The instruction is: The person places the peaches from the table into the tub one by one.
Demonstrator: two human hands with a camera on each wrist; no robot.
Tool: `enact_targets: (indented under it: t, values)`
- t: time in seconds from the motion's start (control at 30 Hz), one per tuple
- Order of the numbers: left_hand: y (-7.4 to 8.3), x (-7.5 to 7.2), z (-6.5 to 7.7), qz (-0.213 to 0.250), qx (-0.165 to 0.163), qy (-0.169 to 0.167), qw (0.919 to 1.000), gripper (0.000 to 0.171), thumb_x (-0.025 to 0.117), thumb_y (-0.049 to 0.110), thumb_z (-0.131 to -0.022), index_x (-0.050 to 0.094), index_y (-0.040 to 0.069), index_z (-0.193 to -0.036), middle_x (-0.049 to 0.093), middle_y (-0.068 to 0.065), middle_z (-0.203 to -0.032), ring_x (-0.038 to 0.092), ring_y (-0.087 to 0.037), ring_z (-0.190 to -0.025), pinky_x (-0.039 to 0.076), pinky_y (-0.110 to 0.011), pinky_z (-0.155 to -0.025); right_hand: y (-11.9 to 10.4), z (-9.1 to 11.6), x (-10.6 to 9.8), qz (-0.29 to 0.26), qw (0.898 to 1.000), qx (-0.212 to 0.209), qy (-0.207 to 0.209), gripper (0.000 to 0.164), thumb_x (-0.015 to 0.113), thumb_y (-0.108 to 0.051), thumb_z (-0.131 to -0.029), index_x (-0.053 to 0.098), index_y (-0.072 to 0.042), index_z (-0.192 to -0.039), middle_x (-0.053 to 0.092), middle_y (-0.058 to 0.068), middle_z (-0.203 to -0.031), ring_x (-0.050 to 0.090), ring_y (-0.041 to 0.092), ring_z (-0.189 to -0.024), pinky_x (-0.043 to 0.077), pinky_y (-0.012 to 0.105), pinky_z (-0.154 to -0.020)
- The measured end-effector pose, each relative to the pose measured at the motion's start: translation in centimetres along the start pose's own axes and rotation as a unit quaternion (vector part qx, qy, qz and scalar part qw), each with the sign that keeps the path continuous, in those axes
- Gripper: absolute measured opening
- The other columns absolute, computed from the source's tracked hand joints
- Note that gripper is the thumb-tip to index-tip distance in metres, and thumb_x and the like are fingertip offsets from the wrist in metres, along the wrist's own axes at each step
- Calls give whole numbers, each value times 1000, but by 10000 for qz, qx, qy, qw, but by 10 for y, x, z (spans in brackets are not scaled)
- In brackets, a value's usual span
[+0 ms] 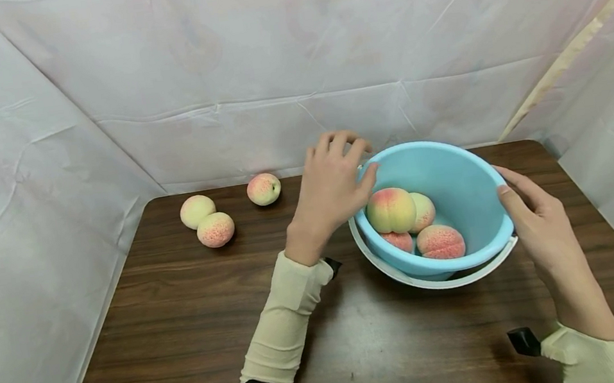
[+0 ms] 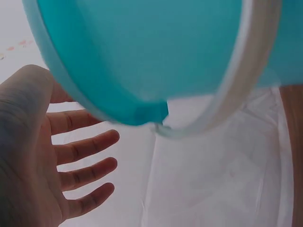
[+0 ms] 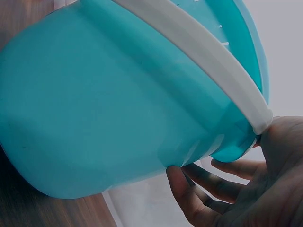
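Note:
A light-blue bucket (image 1: pixel 459 197) with a white handle (image 1: pixel 378 266) stands at the right of the table, several peaches (image 1: pixel 440 242) inside it. At its right rim, my right hand (image 1: pixel 542 232) holds on, thumb at the edge and fingers along the outside. The right wrist view has those fingertips (image 3: pixel 176 177) against the outer wall, beside the handle's end. My left hand (image 1: pixel 332 185) is spread at the bucket's left rim, holding nothing. In the left wrist view its fingers (image 2: pixel 87 144) reach loosely beside the rim, apart from one another.
Two peaches lie together at the table's back left, one pale (image 1: pixel 197 212) and one speckled red (image 1: pixel 216 230). Another peach (image 1: pixel 263 189) sits near the back edge. White sheeting (image 1: pixel 278 59) hangs behind and at both sides of the brown wooden table (image 1: pixel 198 335).

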State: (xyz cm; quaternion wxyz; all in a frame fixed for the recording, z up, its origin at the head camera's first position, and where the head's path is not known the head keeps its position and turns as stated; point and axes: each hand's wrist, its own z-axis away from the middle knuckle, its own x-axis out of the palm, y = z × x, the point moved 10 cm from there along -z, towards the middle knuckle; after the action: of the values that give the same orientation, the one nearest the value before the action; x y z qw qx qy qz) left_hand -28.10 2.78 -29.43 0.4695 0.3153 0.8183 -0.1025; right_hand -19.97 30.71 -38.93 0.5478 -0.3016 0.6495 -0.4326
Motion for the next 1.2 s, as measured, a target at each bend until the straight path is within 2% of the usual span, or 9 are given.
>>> enact_targets:
  t: [0.2,0.37,0.5,0.63,0.83,1.2]
  values:
    - [-22,3,6,149,-314,-25,9994,25,62,35,-103,71,19,-120,66,-4,-128,56,-29,-125,48,-51,-101,0,1,0,11,10000,0,-1,47,47,-38,-109,50,-29,-156,63,-25,-109,68,-3,-82,57,20,-62]
    - [-36,5,10,173,-542,11,9984,25,60,36,-104,71,20,-120,66,-4,-127,56,-30,-127,48,-52,-101,-1,1,-1,33,10000,-7,8,47,47,-39,-110,50,-30,-156,63,-24,-109,68,-3,-81,57,21,-62]
    - [-46,7,15,27,-733,-6,9973,25,59,36,-104,71,20,-120,65,-5,-128,55,-32,-128,47,-54,-100,-1,2,-1,89,10000,5,14,47,47,-40,-109,50,-30,-156,62,-25,-109,68,-3,-81,57,21,-62]
    - [-55,8,18,-305,-873,-50,9957,26,58,36,-104,71,19,-119,65,-7,-128,55,-34,-128,48,-55,-98,-2,3,-1,137,9999,-4,25,47,47,-40,-110,50,-31,-156,62,-25,-109,67,-4,-82,57,20,-63]
    - [-73,9,22,-711,-1102,-72,9913,29,58,36,-104,71,18,-122,65,-9,-130,55,-37,-127,48,-58,-97,-3,2,-1,119,9999,-15,45,47,47,-40,-109,50,-31,-156,62,-26,-109,68,-4,-81,57,20,-63]
    - [-123,18,37,-680,-1870,-440,9790,28,60,31,-103,70,15,-124,62,-12,-135,50,-42,-131,45,-60,-99,-6,3,2,130,9999,-34,24,47,47,-41,-109,50,-32,-155,62,-24,-111,67,-5,-83,56,18,-64]
